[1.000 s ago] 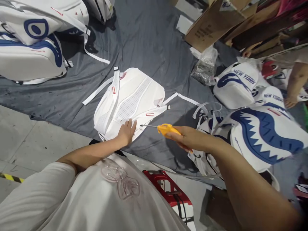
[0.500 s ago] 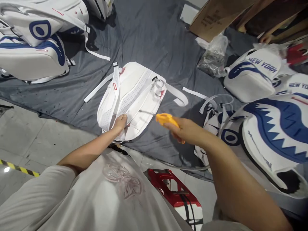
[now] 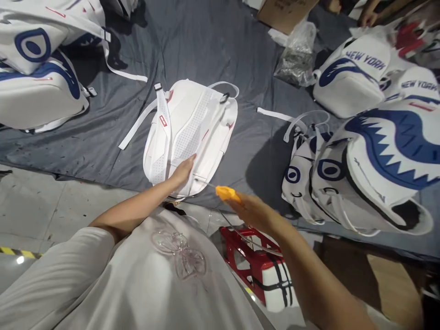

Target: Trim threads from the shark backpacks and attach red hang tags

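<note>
Head view: white backpack (image 3: 192,130) face-down on grey sheet (image 3: 213,50), worked with orange tool (image 3: 227,193).
Left hand (image 3: 183,170), fingers flat and open, presses the backpack's near edge; right hand (image 3: 252,211) is closed around the tool, its thin metal tip aimed close beside the left fingertips. Risks, as judged: tip could nick those fingers or mar the white panel; loose straps (image 3: 137,123) could snag; the hose trailing over the red stool (image 3: 254,256) may drag.

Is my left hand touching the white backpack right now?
Touching. The head view shows the left hand lying flat on the white backpack.
</note>
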Tool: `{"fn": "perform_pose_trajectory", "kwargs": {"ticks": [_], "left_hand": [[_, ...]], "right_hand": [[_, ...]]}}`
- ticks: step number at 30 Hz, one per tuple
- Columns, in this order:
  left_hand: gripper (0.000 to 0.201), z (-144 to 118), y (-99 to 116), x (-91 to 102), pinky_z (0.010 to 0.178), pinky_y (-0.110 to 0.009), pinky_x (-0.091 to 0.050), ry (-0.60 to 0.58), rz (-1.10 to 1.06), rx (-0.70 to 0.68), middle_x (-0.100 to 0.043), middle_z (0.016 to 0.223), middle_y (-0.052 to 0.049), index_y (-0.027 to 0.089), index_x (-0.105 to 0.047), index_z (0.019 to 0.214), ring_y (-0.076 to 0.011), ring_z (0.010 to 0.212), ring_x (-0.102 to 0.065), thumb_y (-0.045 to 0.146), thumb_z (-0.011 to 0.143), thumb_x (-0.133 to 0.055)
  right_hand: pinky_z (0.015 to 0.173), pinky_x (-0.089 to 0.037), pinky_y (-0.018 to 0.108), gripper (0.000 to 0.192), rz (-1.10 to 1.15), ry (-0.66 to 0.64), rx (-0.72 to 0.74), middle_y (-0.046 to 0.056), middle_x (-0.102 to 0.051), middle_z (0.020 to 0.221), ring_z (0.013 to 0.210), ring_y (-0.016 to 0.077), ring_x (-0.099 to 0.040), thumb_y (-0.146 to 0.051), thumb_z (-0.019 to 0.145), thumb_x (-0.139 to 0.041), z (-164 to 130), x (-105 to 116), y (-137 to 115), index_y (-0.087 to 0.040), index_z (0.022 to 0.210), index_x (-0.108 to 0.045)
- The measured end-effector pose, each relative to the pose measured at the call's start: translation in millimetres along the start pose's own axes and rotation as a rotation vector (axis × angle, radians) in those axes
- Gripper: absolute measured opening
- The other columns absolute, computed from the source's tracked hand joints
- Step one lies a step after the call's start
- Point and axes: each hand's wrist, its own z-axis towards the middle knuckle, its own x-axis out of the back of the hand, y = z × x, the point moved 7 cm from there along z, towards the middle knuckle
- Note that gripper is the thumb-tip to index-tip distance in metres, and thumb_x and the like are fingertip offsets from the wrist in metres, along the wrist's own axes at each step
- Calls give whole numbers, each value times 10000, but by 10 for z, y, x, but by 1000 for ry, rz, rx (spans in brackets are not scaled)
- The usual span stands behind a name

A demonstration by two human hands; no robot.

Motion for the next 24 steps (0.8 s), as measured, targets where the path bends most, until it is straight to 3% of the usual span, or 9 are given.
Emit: {"fn": "perform_pose_trajectory", "kwargs": {"ticks": [2,4,9,12,14,16,18,20,24], "left_hand": [[416,-73,181,-78,1060,-397,-406,-36,309,-233,-626,1139,-77,256,-591,1328,-234,1148,-558,266,918,-522],[546,-92,245,-167,1062,-450,-394,-52,564,-335,-578,1193,-95,276,-502,1424,-275,1181,-528,230,882,-552],[769,61,166,-211,1066,-462,-385,-152,649,-200,-544,1329,-170,168,-311,1529,-332,1262,-488,247,835,-630],[666,-29,332,94,1065,-437,-395,-93,587,-325,-523,1370,-158,170,-430,1449,-303,1266,-487,259,824,-643],[565,-144,469,527,1038,-383,-425,81,453,-408,-510,1388,-125,200,-497,1371,-255,1244,-504,268,831,-646],[420,-202,437,1033,1020,-326,-441,298,231,-282,-557,1327,-93,205,-556,1257,-207,1210,-531,249,847,-635],[219,-193,265,1355,991,-323,-469,412,40,-23,-647,1144,-94,163,-611,1082,-201,1134,-589,206,868,-603],[97,-133,121,1399,934,-345,-516,366,-93,186,-689,945,-96,131,-626,938,-215,1024,-651,171,895,-548],[201,8,57,1102,939,-374,-541,93,-409,347,-727,883,-100,106,-649,999,-233,975,-693,222,954,-491]], "right_hand": [[662,-468,323,496,29,105,-168,89,-708,877,765,249,-659,-521,967,-323,-46,-37,98,-215,1248,-593],[651,-460,327,533,28,251,-324,123,-706,901,807,271,-666,-521,982,-252,-109,5,139,-183,1264,-553],[667,-421,338,438,-112,235,-279,130,-715,900,851,304,-682,-472,1005,-278,-232,-140,-144,-192,1197,-554],[618,-395,321,419,-73,161,-330,123,-724,891,831,298,-693,-463,1012,-270,-364,-482,-180,-199,1180,-549],[586,-374,304,380,-32,112,-324,113,-729,884,805,281,-699,-439,1015,-294,-403,-778,-218,-201,1176,-543],[560,-351,292,347,-23,102,-300,101,-728,855,766,263,-699,-413,1021,-307,-374,-1037,-276,-194,1162,-537],[540,-328,282,328,-60,149,-282,92,-722,834,730,241,-696,-393,1030,-301,-285,-1214,-324,-183,1125,-533],[527,-309,271,318,-131,216,-295,87,-711,825,705,221,-692,-397,1036,-315,-161,-1335,-331,-170,1100,-527],[538,-301,257,262,-214,296,-267,77,-695,848,714,195,-683,-364,1020,-418,149,-1519,-351,-153,1144,-509]]}}
